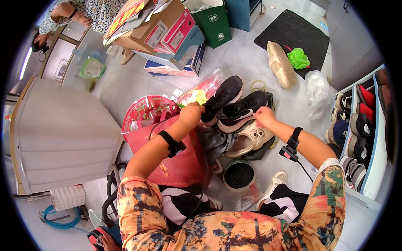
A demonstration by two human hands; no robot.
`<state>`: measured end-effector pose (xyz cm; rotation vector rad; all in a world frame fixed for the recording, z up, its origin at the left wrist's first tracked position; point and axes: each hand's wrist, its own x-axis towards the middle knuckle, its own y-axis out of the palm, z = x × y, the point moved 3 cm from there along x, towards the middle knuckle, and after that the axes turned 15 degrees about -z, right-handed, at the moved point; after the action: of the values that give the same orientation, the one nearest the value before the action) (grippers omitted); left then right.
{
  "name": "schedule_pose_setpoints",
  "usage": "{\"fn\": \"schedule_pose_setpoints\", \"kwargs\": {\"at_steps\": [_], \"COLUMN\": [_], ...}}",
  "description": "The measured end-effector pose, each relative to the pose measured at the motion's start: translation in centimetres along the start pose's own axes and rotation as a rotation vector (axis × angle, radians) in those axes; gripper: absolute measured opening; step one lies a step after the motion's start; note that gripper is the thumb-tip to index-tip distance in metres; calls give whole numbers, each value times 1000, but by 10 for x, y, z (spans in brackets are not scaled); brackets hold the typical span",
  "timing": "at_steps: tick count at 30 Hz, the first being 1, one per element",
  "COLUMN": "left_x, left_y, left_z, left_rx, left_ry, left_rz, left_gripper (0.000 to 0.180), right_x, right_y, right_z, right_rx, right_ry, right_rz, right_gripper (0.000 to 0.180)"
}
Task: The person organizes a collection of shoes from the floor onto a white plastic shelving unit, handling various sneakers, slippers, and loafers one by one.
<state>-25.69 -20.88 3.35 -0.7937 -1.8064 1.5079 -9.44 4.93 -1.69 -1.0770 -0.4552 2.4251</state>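
Two black sneakers sit side by side in front of me, toes pointing away. At the heel of the left sneaker (226, 94) is my left hand (192, 114), its fingers closed on the shoe's edge. My right hand (265, 117) pinches the heel of the right sneaker (240, 112), which has a pale sole; the fingertips are partly hidden. Just below lies a beige clog (252, 137) with cartoon eyes, on a dark bag (263, 151). Left of the shoes stands a large red bag (176, 157). Grey plastic (215, 142) lies crumpled between bag and clog.
Stacked boxes (167, 35) and a green bag (211, 25) stand far ahead. A beige shoe (280, 65) lies by a black mat (293, 37). A shoe rack (379, 138) is on the right, a round tub (238, 175) near my feet. Another person (94, 14) is far left.
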Motion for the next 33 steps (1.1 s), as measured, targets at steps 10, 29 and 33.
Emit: {"fn": "schedule_pose_setpoints", "kwargs": {"at_steps": [10, 29, 33], "left_x": [32, 40, 43], "left_y": [37, -69, -104], "left_z": [8, 24, -6], "left_rx": [19, -1477, -1790], "left_ry": [-145, -699, -553], "left_rz": [120, -205, -281], "left_gripper": [50, 34, 26], "right_x": [77, -38, -40], "right_y": [-12, -104, -115], "right_z": [-40, 104, 97], "right_rx": [456, 656, 424], "right_ry": [185, -322, -254], "right_rz": [-145, 43, 52], "right_gripper": [48, 25, 27]}}
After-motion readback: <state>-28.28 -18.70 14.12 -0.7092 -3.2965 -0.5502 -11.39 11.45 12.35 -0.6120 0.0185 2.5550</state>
